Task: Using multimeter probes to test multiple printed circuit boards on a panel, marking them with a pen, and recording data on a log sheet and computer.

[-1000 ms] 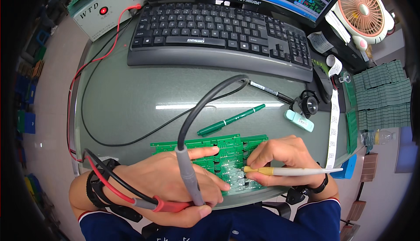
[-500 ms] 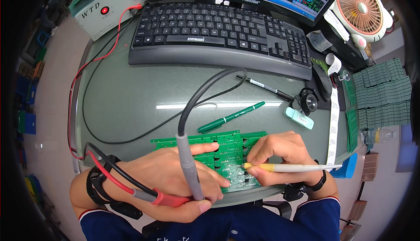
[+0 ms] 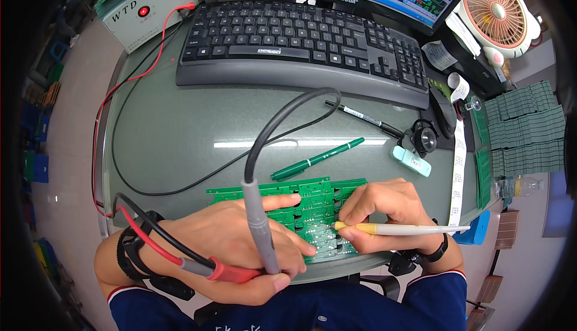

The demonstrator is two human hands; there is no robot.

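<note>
A: Where's the work?
B: Green circuit boards (image 3: 315, 199), mid of the bench's (image 3: 168, 132) near edge, L fingertips resting on top.
A: Grips?
B: L hand (image 3: 234, 247): thumb + fingers pinch the grey probe (image 3: 257, 220), red probe (image 3: 233, 271) tucked alongside, forefinger stretched onto the boards. R hand (image 3: 384, 214): thumb + forefinger pinch the white tool (image 3: 401, 230) nr its yellow end. Can't tell if the tip touches.
A: How to do it well?
B: I'd press the boards flat w/ L fingertips, steer the tip w/ small finger moves, go light b/c a slip could scratch. Mind the loose red probe too.
A: What else is abt?
B: Keyboard (image 3: 288, 42) along far edge; paper strip (image 3: 458, 177) down R edge; magnifier (image 3: 425, 141) nr it; green pen (image 3: 318, 159) just past the boards.
A: In the way?
B: L hand hides the boards' L part; black lead (image 3: 250, 161) arches above, could snag imo.
</note>
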